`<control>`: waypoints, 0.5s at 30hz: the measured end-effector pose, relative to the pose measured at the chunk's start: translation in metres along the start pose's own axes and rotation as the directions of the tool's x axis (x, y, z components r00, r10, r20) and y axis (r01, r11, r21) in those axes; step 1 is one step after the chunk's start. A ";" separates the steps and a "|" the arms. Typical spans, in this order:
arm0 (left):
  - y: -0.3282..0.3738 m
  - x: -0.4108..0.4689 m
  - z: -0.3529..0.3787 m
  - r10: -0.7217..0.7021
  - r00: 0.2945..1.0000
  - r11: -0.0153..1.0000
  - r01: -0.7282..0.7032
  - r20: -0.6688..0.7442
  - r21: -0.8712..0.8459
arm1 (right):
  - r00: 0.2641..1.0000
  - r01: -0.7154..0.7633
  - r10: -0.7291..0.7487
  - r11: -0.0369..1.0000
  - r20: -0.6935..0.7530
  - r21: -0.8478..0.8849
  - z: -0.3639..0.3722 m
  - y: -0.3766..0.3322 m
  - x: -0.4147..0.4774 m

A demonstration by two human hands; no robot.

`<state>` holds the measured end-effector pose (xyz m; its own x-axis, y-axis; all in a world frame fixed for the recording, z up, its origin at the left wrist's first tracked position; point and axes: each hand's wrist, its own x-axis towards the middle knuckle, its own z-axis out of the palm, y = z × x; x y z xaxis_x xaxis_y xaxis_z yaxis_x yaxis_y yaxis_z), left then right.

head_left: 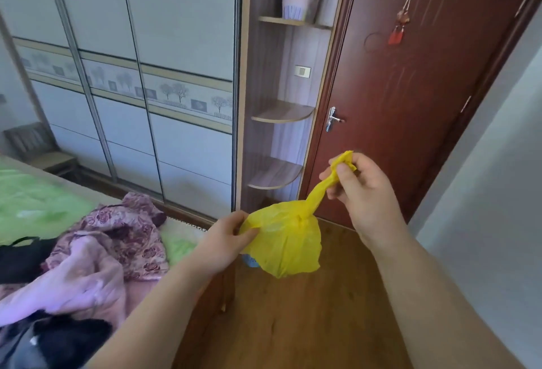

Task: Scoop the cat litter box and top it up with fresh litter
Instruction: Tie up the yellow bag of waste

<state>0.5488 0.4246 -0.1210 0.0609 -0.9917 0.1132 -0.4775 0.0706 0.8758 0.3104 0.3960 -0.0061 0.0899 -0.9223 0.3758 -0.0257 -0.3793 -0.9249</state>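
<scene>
Nearest to the camera, 2 bare forearms reach forward to a yellow bag (284,239), which hangs in the air between the hands, above a wooden floor (308,324). The bag is of thin, crinkled plastic. Its lower part is round and full, and what is inside cannot be seen. At the top of this part there is a tight knot, and from the knot 1 long twisted strip goes up and to the right.

The left hand (225,239) pinches a fold of plastic on the left side of the bag between thumb and fingers. The right hand (363,192), higher than the bag, grasps the end of the twisted strip with curled fingers, and a small yellow tip comes out above them.

Left of the bag and lower lie black clothes (67,336) and a pink flowered cloth (117,239) on a bed with a green sheet (38,201). Just behind the lower left edge of the bag a small blue thing (250,261) shows; I cannot tell what it is.

Behind the bag stand corner shelves (281,113) and, to their right, a dark red door (410,90) with a metal handle (334,118). Far left of the bag is a white wardrobe (146,46) with sliding doors.
</scene>
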 end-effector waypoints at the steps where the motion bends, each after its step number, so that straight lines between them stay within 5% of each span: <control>1: -0.002 0.022 -0.001 0.001 1.000 1.000 -0.001 0.013 -0.003 | 1.000 0.000 0.000 1.000 -0.012 -0.004 0.004 0.007 0.017; 15: -0.066 0.294 0.057 -0.139 0.987 0.990 0.138 0.086 0.013 | 0.997 -0.075 0.074 0.996 0.028 0.037 -0.018 0.169 0.257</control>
<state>0.5480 0.1220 -0.1719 0.0507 -0.9975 -0.0502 -0.4758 -0.0683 0.8769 0.3113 0.0938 -0.0651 0.1153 -0.9456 0.3042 0.0047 -0.3057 -0.9521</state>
